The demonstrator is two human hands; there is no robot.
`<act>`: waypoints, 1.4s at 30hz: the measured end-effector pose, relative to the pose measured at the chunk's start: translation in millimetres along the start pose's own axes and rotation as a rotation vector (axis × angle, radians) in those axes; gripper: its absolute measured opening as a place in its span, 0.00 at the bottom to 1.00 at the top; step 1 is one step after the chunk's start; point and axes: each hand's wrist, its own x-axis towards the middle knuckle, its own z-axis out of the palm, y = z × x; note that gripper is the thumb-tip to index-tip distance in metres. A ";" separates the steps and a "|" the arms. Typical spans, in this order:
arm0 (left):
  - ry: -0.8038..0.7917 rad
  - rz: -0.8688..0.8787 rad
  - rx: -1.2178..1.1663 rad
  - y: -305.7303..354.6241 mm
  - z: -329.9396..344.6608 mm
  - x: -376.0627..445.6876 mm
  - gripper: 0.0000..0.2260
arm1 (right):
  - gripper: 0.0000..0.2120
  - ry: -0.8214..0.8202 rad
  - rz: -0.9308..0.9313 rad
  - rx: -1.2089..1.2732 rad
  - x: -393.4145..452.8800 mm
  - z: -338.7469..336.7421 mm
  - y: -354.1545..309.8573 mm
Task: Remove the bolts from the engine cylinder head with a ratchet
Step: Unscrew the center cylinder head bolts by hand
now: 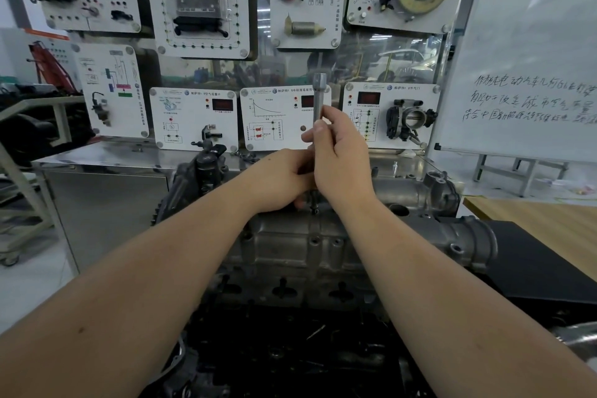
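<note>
A grey metal engine cylinder head (290, 249) fills the middle of the view, with several bolt holes along its top. A long silver ratchet extension bar (319, 97) stands upright over it, its socket end pointing up. My right hand (340, 158) grips the bar's middle, thumb pressed on the shaft. My left hand (281, 179) is closed around the bar's lower part, just above the head. Under the two hands the bar's dark lower tip (315, 207) meets the head at a bolt (316, 212); the hands hide most of that joint.
Behind the engine stands a display wall of white training panels (197, 118) with car parts. A whiteboard (523, 52) with handwriting stands at the right, above a wooden table (536, 220). A metal cabinet (103, 200) is at the left. A black intake duct (465, 239) sticks out on the engine's right.
</note>
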 end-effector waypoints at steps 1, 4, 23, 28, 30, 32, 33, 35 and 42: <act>0.006 0.001 0.010 0.3 -0.3 -0.3 0.07 | 0.10 -0.002 -0.022 0.004 -0.4 0.0 -0.1; 0.015 0.005 0.049 -0.4 -0.5 0.6 0.12 | 0.09 0.004 -0.096 -0.053 -0.1 -0.7 1.2; -0.024 -0.027 0.012 -4.4 0.6 3.5 0.06 | 0.08 0.036 -0.059 -0.119 1.1 0.1 1.8; -0.005 -0.039 0.018 -7.2 0.1 4.9 0.05 | 0.12 0.002 -0.029 -0.008 0.5 -0.2 -0.9; 0.000 -0.034 0.034 -6.8 0.4 5.7 0.07 | 0.08 0.013 -0.073 -0.042 0.4 -1.2 -0.5; 0.007 -0.019 0.042 -5.9 1.1 6.0 0.08 | 0.09 0.044 -0.103 -0.084 0.7 -1.7 1.7; 0.009 -0.017 0.043 -5.3 1.1 5.7 0.08 | 0.11 0.051 -0.111 -0.098 0.6 -1.7 2.8; 0.001 -0.022 0.030 -4.3 0.7 4.5 0.09 | 0.14 0.033 -0.091 -0.094 0.3 -1.1 2.3; 0.001 -0.040 0.004 -6.4 1.1 5.4 0.08 | 0.09 0.003 -0.026 0.020 0.0 0.7 0.3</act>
